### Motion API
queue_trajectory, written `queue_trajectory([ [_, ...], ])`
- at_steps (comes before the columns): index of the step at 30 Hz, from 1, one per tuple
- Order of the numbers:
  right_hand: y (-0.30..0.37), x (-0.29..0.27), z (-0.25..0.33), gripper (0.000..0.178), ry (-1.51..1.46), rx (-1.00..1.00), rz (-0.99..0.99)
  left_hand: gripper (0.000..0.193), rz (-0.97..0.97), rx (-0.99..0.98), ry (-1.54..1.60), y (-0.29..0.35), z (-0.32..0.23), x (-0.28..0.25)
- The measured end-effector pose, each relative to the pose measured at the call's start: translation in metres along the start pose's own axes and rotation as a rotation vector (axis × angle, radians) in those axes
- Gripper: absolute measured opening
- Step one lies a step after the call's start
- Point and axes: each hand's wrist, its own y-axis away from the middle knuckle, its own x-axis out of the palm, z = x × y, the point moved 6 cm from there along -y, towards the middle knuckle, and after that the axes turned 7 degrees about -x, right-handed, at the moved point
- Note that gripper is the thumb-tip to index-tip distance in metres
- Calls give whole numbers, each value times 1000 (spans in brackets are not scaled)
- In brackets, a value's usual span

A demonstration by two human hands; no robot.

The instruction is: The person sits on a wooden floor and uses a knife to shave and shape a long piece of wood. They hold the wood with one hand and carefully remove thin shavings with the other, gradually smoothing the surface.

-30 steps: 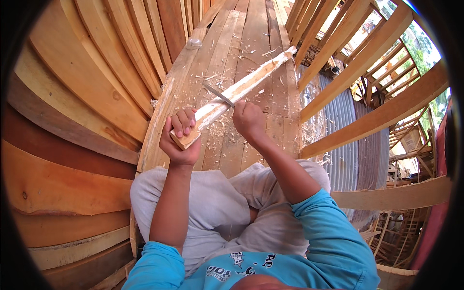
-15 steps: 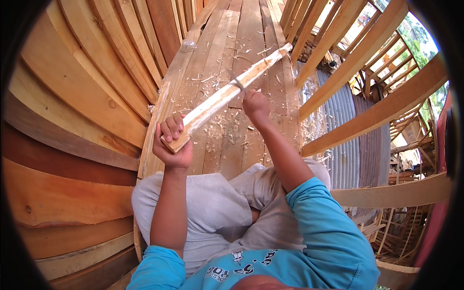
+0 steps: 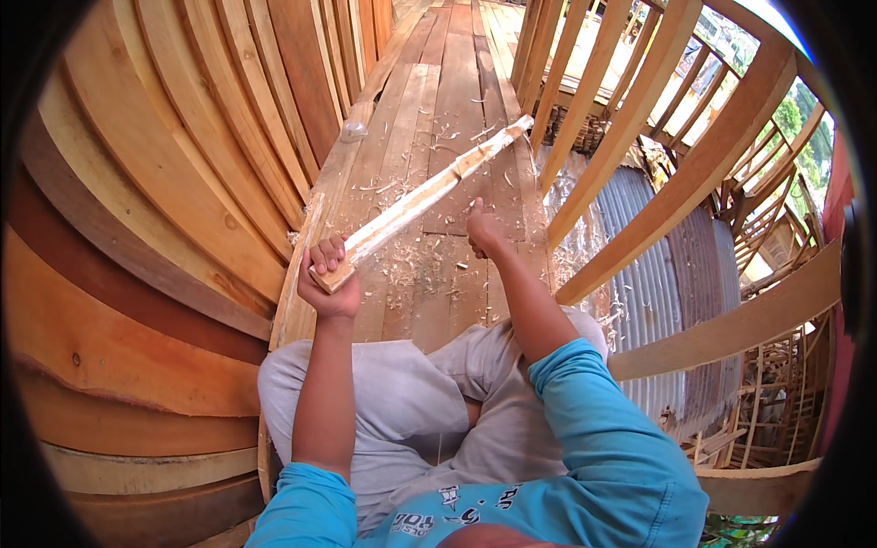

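A long squared piece of wood (image 3: 416,208), pale and freshly shaved along much of its length, slants from my left hand (image 3: 331,277) up to the far right. My left hand is closed around its near end, fingers over the top. To the right of the wood and apart from it is my right hand (image 3: 484,228), closed in a fist with the thumb pointing forward. The knife it held against the wood a moment ago cannot be made out now; blur and the fist hide it. Curled shavings (image 3: 402,265) lie scattered below the wood.
I sit cross-legged on a plank floor (image 3: 448,100). Stacked boards (image 3: 137,310) lean close on my left. Slanting wooden posts (image 3: 658,210) form an open side on my right, with corrugated metal sheets (image 3: 639,283) beyond. A small clear object (image 3: 353,131) lies by the boards.
My right hand has come off the wood and drawn down toward me; the dark blade that lay across the wood no longer shows. My left hand keeps its grip. The view has shifted slightly.
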Motion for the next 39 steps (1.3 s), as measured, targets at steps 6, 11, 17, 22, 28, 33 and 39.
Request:
queue_trajectory([
  [6,71,-12,66,56,181,-114,281,35,-94,18,114,-1,-1,-12],
  [11,107,-33,100,42,313,-205,365,33,-75,27,126,-5,2,-12],
  [17,81,-40,68,27,162,-197,302,31,-188,1,164,-12,15,-26],
  [22,61,-26,42,27,-35,-120,215,26,-162,-37,185,-16,16,-19],
  [28,59,-15,57,23,-137,-80,193,32,-163,-18,99,-18,9,-6],
  [33,59,-14,61,26,-128,-95,202,35,-40,-22,-7,-15,4,28],
  [39,63,-21,76,27,-166,-134,205,35,113,12,-53,-9,-46,82],
])
